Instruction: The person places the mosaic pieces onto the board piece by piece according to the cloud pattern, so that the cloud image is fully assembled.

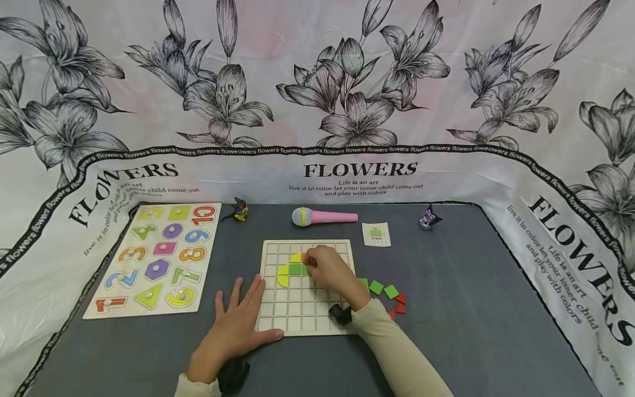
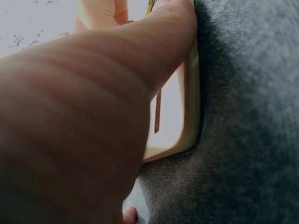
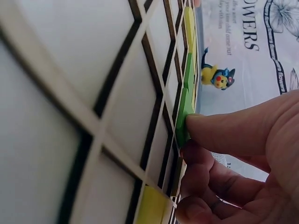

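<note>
Nearest the camera, extends pale sleeves from the bottom edge over the grey table. Rests the left grip released, with fingers spread at the left side of the grid board and thumb on its near-left corner. Curls the right grip over the board's upper right part, grasping a green tile between thumb and forefinger, right at the fingertips and low against the grid; cannot tell whether fully seated in a cell. Has another green tile just left of those fingertips, beside yellow pieces. Keeps loose green tiles and red triangles right of the board, near the right forearm. Shows, beyond the board, a pink microphone and a pattern card between two small figurines, plus a number board to the left.
</note>
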The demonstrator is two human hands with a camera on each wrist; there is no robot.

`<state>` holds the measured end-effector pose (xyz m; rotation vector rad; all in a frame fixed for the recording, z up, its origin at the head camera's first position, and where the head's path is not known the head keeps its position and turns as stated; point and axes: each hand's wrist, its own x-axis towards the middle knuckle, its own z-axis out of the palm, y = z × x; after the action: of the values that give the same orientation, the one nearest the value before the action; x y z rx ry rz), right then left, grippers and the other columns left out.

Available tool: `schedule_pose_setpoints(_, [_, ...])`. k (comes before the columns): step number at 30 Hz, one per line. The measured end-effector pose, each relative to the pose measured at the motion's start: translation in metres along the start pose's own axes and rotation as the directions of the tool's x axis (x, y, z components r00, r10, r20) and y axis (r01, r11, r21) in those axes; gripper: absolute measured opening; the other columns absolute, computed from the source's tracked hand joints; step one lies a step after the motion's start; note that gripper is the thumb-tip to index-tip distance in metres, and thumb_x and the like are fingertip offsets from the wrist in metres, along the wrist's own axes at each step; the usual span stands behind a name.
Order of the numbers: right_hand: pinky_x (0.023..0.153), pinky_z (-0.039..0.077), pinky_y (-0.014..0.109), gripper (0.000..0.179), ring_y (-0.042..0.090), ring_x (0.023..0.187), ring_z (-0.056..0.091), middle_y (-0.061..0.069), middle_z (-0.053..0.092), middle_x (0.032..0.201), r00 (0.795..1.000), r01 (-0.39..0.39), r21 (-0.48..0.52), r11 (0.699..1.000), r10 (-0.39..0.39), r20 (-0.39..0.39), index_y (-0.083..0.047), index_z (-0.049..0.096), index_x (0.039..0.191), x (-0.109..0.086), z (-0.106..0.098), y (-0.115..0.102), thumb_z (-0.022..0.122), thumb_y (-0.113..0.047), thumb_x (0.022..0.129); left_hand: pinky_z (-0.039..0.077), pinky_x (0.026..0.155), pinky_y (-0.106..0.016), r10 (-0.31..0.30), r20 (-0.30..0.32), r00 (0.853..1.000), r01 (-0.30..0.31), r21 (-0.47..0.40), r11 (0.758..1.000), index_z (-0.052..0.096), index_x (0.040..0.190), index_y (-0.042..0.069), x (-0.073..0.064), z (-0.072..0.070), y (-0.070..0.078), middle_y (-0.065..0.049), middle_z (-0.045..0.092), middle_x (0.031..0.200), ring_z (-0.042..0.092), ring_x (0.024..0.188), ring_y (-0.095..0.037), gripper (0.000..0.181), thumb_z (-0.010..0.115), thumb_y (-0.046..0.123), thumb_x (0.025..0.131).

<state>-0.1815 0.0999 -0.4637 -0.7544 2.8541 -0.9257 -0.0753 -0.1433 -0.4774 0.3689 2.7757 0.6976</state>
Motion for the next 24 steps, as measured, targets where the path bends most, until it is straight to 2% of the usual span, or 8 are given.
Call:
schedule_pose_setpoints(5, [0.072,0.052,0.035,0.01,0.017,0.077,0.056,0.003,0.066,0.085,1.0,-0.009,0.002,1.0,0.01,-0.011,-0.005,0.076,0.095,-0.002,-0.001,-0.003,0.073,0.005,0.095,-0.007,0.115,-0.081,-0.003,0.002,1.0,0.003,-0.003,1.0,0.027,0.169,0.0,0.0,0.001,-0.001,-0.016,0.02,0.177,0.004,0.16,-0.053,0.122,0.083,0.068,0.083])
schedule_pose_setpoints(13, [0.069,0.05,0.033,0.013,0.016,0.075,0.056,0.003,0.066,0.083,0.999,0.042,0.019,0.999,-0.042,-0.017,-0.004,0.075,0.089,-0.007,-0.005,-0.002,0.071,0.008,0.093,-0.007,0.115,-0.082,-0.003,0.002,1.0,0.003,-0.011,1.0,0.027,0.169,0.0,-0.001,-0.001,0.002,-0.017,0.02,0.177,0.005,0.159,-0.054,0.123,0.083,0.068,0.083])
schedule_pose_setpoints(24, [0.073,0.053,0.033,0.007,0.015,0.08,0.06,0.0,0.067,0.088,0.999,0.033,0.098,0.995,-0.03,-0.027,-0.006,0.076,0.093,-0.021,-0.016,0.002,0.073,-0.001,0.096,-0.008,0.115,-0.081,-0.015,0.014,1.0,0.016,-0.008,1.0,0.027,0.169,0.0,0.0,0.0,0.001,-0.017,0.019,0.177,0.003,0.159,-0.054,0.123,0.083,0.068,0.083])
